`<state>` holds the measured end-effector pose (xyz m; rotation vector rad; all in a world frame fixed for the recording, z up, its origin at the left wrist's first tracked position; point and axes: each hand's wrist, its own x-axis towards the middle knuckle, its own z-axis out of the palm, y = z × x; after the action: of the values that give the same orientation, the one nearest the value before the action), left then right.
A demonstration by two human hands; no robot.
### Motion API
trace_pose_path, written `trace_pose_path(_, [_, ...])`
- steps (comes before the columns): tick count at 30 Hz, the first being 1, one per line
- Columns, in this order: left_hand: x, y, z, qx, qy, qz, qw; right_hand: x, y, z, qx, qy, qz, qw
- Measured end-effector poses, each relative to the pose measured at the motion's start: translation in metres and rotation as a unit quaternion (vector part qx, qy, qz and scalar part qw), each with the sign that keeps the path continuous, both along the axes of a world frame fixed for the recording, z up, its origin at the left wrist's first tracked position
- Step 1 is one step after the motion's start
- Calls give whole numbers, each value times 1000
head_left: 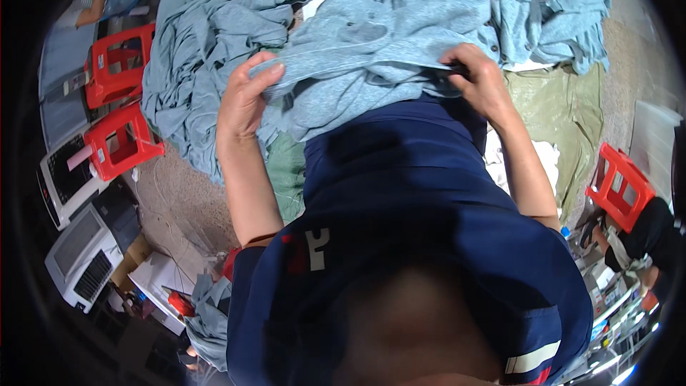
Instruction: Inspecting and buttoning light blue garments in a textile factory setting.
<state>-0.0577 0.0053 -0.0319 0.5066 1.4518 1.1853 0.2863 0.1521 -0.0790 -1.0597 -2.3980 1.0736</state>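
A light blue knit garment [386, 50] lies bunched across my lap, with one edge band [343, 61] stretched between my two hands. My left hand [246, 96] pinches the left end of this band between thumb and fingers. At the other end my right hand [486, 82] is closed on the edge, its fingers curled. Something small and dark shows under the right fingers; I cannot make out what it is. Loose folds of the garment hang below the band, over my dark blue clothing [400, 150].
A large heap of similar blue garments [214, 43] lies to the left, and buttoned ones [550, 14] at the far right. Red stools [121, 143] stand on the left, another red stool [622, 186] on the right. An olive sheet [557, 114] covers the floor. Other people are nearby.
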Motion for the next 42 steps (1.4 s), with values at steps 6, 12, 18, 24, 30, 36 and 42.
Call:
trace_pose_path(6, [33, 10, 18, 68, -150, -26, 986, -15, -1, 62, 346, 123, 38, 929])
trace_pose_path(12, [85, 31, 40, 112, -149, -26, 982, -78, -28, 70, 327, 331, 142, 873])
trace_pose_path(18, [93, 29, 29, 113, -1, -65, 991, -82, -29, 46, 345, 326, 142, 869])
trace_pose_path(24, [89, 25, 36, 117, -22, -108, 987, -80, -31, 45, 349, 329, 153, 864])
trace_pose_path(30, [87, 18, 27, 156, 106, -155, 970, -76, -29, 42, 310, 324, 174, 877])
trace_pose_path(36, [89, 22, 27, 280, 331, -185, 882, -78, -34, 56, -38, 328, 99, 939])
trace_pose_path(42, [95, 23, 22, 338, 391, -163, 840, -76, -37, 55, -42, 237, 81, 967])
